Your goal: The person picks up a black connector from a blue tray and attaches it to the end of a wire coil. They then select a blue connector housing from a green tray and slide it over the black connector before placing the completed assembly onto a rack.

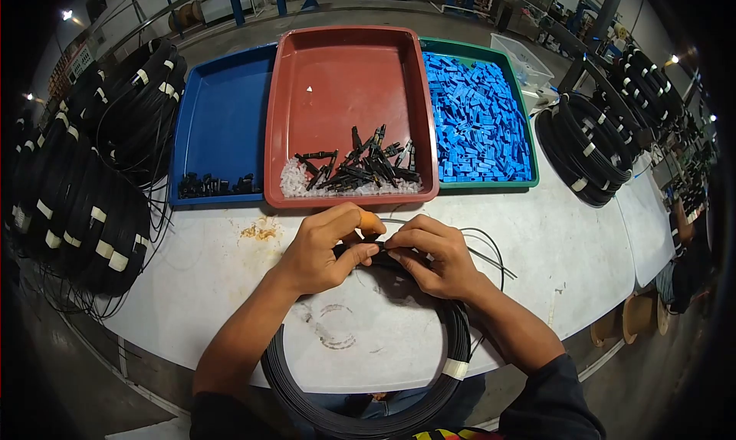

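Note:
A coil of black cable (458, 325) rests on the near edge of the table and hangs over my lap, a white label wrapped round its right side. My left hand (333, 244), an orange cover on one finger, is closed at the top of the coil, pinching a small black part (374, 239) whose shape is mostly hidden. Close beside it, my right hand (429, 252) pinches the black cable between thumb and fingers. The fingertips of both hands nearly meet. Loose cable ends (491, 260) stick out to the right, behind my right hand.
Beyond my hands stand a blue tray (222, 114) with small black pieces, a red tray (345, 72) with black connectors and clear bits, and a green tray (529, 152) full of blue clips. Labelled cable coils (77, 218) pile up at left; more coils (586, 149) lie right.

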`<state>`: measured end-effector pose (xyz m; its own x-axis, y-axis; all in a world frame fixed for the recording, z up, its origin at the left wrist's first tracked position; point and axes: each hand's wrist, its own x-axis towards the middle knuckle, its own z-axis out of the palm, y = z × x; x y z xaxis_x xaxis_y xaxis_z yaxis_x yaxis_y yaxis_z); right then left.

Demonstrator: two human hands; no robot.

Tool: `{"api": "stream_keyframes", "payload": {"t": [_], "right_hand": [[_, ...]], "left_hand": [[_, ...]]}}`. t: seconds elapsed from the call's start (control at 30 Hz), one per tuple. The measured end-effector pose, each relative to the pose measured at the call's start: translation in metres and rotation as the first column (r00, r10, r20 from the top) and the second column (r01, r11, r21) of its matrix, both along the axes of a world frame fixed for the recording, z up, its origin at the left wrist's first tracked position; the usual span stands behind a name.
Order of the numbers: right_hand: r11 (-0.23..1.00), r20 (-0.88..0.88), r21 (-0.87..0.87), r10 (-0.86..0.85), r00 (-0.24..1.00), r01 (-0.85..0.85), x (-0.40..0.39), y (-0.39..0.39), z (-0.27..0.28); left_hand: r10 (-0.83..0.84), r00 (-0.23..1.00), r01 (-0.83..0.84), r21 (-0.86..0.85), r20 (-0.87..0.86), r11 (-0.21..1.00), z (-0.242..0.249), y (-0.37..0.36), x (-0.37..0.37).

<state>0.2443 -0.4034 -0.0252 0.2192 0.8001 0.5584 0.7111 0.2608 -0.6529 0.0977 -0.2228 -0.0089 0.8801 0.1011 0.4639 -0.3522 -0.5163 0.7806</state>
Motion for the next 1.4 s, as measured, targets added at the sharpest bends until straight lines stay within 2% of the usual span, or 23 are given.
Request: {"api": "stream_keyframes", "payload": {"t": [0.17,0.23,0.27,0.33,0.4,0.63,0.77,0.83,0.93,1.03,1.1,1.23,1.37,1.4], "right_hand": [[0.999,0.038,0.029,-0.032,0.999,0.031,0.0,-0.001,0.004],[0.998,0.04,0.03,-0.053,0.998,0.051,-0.001,-0.002,0.004],[0.996,0.026,0.026,-0.086,0.996,0.086,-0.002,-0.003,0.004],[0.992,0.01,0.019,-0.122,0.992,0.122,-0.002,-0.003,0.003],[0.987,0.015,0.088,-0.138,0.99,0.137,-0.002,-0.001,0.001],[0.993,-0.03,0.05,-0.106,0.994,0.107,0.001,-0.002,0.0],[0.991,-0.04,0.083,-0.099,0.994,0.102,0.001,0.0,-0.003],[0.991,-0.035,0.09,-0.099,0.994,0.102,0.002,0.0,-0.004],[0.989,-0.027,0.11,-0.098,0.995,0.1,0.001,0.0,-0.004],[0.988,-0.031,0.074,-0.134,0.991,0.136,-0.003,-0.003,0.003],[0.985,-0.016,0.009,-0.175,0.984,0.175,-0.006,-0.005,0.007],[0.978,-0.007,-0.008,-0.21,0.978,0.21,-0.011,-0.007,0.008],[0.973,0.004,0.013,-0.233,0.973,0.232,-0.012,-0.006,0.005],[0.971,0.007,0.022,-0.239,0.971,0.239,-0.012,-0.005,0.005]], "left_hand": [[0.041,0.998,-0.044,-0.057,-0.043,0.997,-0.004,0.0,-0.002],[0.097,0.993,-0.103,0.082,0.073,0.991,-0.003,0.0,-0.001],[0.095,0.993,-0.101,0.082,0.071,0.991,-0.004,-0.001,0.0],[0.133,0.975,-0.16,0.144,0.18,0.976,-0.008,-0.001,0.002],[0.131,0.973,-0.163,0.165,0.19,0.973,-0.01,-0.001,0.002],[0.06,0.966,-0.145,0.33,0.253,0.933,-0.008,0.001,0.001],[0.053,0.958,-0.15,0.333,0.281,0.931,-0.008,0.001,0.003],[0.026,0.949,-0.156,0.398,0.315,0.904,-0.008,0.001,0.003],[0.056,0.939,-0.189,0.374,0.338,0.908,-0.008,-0.003,0.003],[0.047,0.915,-0.237,0.436,0.402,0.868,-0.007,-0.003,0.002],[0.033,0.914,-0.227,0.443,0.404,0.867,-0.008,-0.003,0.003],[-0.011,0.922,-0.198,0.497,0.387,0.845,-0.007,-0.001,0.002],[0.029,0.956,-0.151,0.406,0.293,0.901,-0.005,-0.003,0.001],[0.041,0.977,-0.088,0.223,0.207,0.971,-0.007,-0.002,0.002]]}}
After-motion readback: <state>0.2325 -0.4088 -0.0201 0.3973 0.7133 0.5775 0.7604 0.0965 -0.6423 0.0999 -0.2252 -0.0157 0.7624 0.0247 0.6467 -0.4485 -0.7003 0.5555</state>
